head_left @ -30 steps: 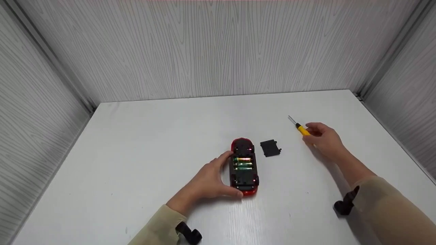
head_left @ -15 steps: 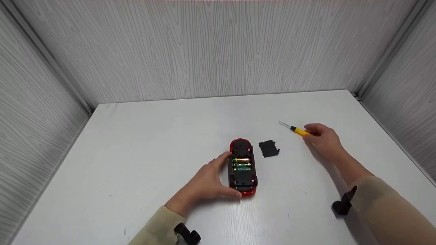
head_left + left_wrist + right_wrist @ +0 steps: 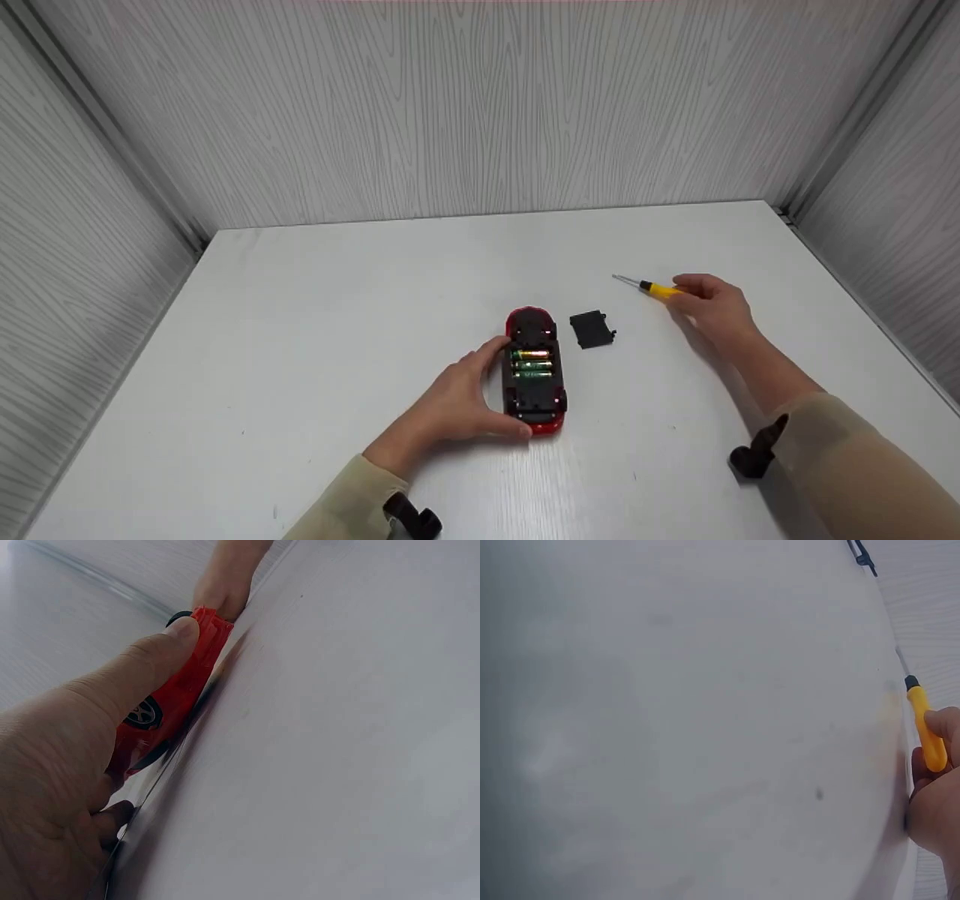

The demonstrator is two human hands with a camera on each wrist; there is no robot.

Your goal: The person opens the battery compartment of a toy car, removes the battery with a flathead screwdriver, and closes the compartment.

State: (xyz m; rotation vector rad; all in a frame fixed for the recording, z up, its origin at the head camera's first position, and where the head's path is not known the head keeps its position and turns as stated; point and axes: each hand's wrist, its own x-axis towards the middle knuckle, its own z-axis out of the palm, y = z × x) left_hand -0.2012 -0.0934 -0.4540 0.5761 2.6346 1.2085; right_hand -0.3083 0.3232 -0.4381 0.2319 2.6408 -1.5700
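A red toy car (image 3: 535, 401) lies upside down on the white table, its black underside up. In its uncovered battery compartment sit three green batteries (image 3: 532, 364) side by side. My left hand (image 3: 454, 401) grips the car from the left, thumb at the near end and fingertips on the side; the left wrist view shows the thumb (image 3: 142, 664) along the red body. To the right of the car lies a black battery cover (image 3: 592, 329). Farther right, my right hand (image 3: 716, 307) pinches a screwdriver (image 3: 660, 291) by its yellow handle, the metal shaft pointing left.
Grey wood-grain panels stand behind the table (image 3: 337, 300) and on both sides. A black wrist camera mount (image 3: 412, 516) sits at the left cuff, another camera mount (image 3: 754, 454) at the right cuff.
The screwdriver has turned in my right hand, its tip swinging left and toward me. My left hand and the toy car stay in place.
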